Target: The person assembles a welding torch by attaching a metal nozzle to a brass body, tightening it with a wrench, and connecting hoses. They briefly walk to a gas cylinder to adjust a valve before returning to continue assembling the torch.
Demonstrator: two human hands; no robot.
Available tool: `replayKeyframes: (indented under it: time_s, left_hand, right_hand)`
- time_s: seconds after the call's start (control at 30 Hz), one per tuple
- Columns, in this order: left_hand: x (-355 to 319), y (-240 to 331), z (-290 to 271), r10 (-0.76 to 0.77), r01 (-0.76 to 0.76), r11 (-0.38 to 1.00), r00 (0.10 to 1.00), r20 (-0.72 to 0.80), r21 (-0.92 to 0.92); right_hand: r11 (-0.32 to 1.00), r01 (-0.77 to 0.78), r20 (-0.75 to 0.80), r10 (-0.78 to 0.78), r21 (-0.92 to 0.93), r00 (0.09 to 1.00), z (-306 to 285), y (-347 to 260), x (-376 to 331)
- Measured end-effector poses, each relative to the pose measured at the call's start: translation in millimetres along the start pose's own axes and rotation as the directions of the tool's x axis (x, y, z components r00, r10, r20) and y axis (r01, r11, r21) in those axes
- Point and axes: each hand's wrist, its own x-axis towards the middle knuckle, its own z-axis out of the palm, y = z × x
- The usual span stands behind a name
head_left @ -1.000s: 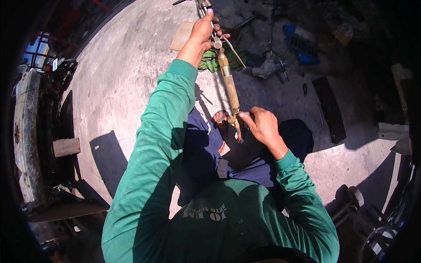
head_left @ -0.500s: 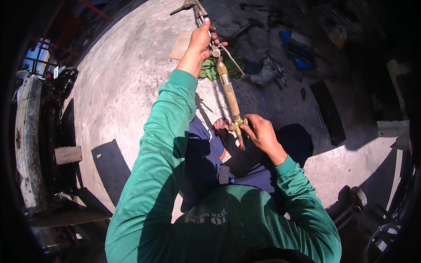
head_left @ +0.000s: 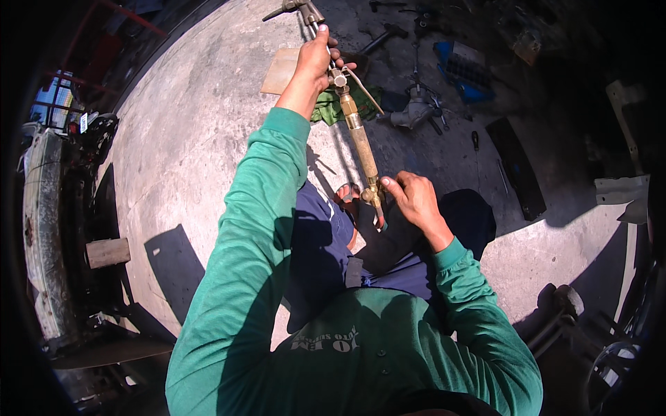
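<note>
The person sits on the concrete floor and holds a long brass cutting torch out in front, slanting away from the body. The left hand is wrapped shut around the torch's thin tubes near the far end, just below the bent metal head. The right hand pinches the near end of the torch, fingers pressed on the brass valve block just above the person's lap. Under the torch's far half lies a green cloth, with a flat tan board just left of the torch. To the right of the torch lie a grey metal fitting, a blue case and a dark flat strip. Well to the left of the torch, a wooden block rests in shadow.
</note>
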Motion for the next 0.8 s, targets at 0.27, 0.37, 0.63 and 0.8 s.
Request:
replayKeyframes:
  time_s: [0.27,0.37,0.63,0.8]
  left_hand:
    - [3,3,-3,-0.012,0.012,1.000,1.000,0.009,-0.004]
    - [3,1,3,0.012,-0.012,1.000,1.000,0.003,0.006]
    - [0,1,3,0.039,-0.039,0.999,0.999,0.007,0.022]
    - [-2,4,3,0.011,-0.011,1.000,1.000,0.005,0.009]
  right_hand:
    - [0.996,-0.003,0.124,0.015,-0.091,0.992,5,5,1]
    - [0.980,0.169,-0.205,-0.188,-0.107,0.961,5,-5,-5]
    - [0.992,0.040,-0.019,-0.042,-0.120,0.999,5,0,3]
    - [0.941,0.333,-0.261,-0.309,0.055,0.915,7,-7,-4]
